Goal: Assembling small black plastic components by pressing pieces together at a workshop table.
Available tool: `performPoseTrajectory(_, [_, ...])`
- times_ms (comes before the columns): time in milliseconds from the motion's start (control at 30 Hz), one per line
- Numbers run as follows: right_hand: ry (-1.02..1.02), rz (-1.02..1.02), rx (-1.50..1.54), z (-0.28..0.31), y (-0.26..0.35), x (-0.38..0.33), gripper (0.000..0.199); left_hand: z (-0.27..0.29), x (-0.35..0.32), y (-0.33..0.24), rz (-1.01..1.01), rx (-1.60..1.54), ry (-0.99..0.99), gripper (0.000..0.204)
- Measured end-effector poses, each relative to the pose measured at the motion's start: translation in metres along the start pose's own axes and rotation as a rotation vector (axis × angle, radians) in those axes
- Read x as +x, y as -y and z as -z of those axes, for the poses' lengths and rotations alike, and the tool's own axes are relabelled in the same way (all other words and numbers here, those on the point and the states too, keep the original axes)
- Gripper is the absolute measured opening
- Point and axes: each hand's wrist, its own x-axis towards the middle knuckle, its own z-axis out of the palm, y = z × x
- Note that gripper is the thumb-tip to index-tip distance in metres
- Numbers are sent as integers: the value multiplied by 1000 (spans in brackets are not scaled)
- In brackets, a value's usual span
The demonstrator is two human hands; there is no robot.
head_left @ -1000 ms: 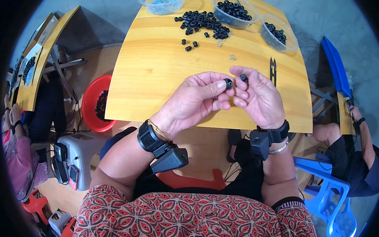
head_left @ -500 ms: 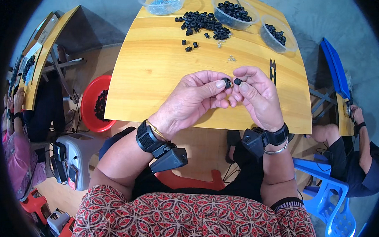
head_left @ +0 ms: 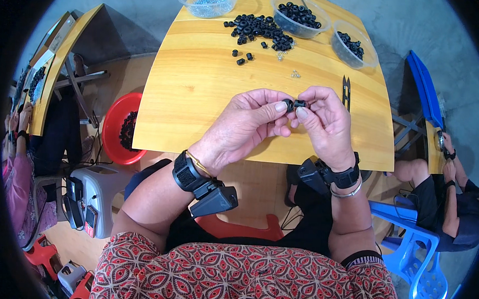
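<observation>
I saw two small black ring-shaped parts (head_left: pixel 294 104) pinched between the fingertips of both hands, held together just above the near middle of the yellow wooden table (head_left: pixel 199 95). The left hand (head_left: pixel 248 126) grasped the left one between thumb and forefinger, its other fingers curled underneath. The right hand (head_left: pixel 325 123) grasped the right one the same way, thumb pressed up against it, and the two hands touched at the fingertips. Whether the parts were already joined I could not tell, they were too small.

Each wrist carried a black strapped device (head_left: pixel 206 188), and the right wrist also had a thin bangle (head_left: pixel 345 194).

Just to the right of the hands a small pair of black snips (head_left: pixel 346 92) lay on the table. Farther off, a loose heap of black rings (head_left: pixel 259 30) was spread across the far middle, with a few strays (head_left: pixel 241 57) nearer to me and some tiny clear beads (head_left: pixel 295 74) beside them. At the far edge stood three clear plastic tubs: one with pale blue bits (head_left: pixel 209 2) on the left, and two with black parts (head_left: pixel 299 14) (head_left: pixel 354 45) to the right.

Left of the table, on the floor, sat a red basin (head_left: pixel 116 129) with dark pieces in it. A blue plastic chair (head_left: pixel 410 245) stood near right, and another person (head_left: pixel 454 194) sat at the far right.
</observation>
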Motion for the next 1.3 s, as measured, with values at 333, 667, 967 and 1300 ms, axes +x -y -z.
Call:
performPoseTrajectory(333, [-59, 19, -189, 3, 1, 0, 16, 3, 0, 4, -38, 81, -20, 18])
performPoseTrajectory(667, [-30, 137, -197, 7, -9, 4, 14, -3, -1, 3, 47, 39, -47, 14])
performPoseTrajectory(967, [-118, -1, -100, 10, -1, 3, 11, 1, 0, 4, 49, -34, -80, 15])
performPoseTrajectory(1300, [-4, -33, -59, 6, 1, 4, 18, 5, 1, 5, -12, 32, -57, 18])
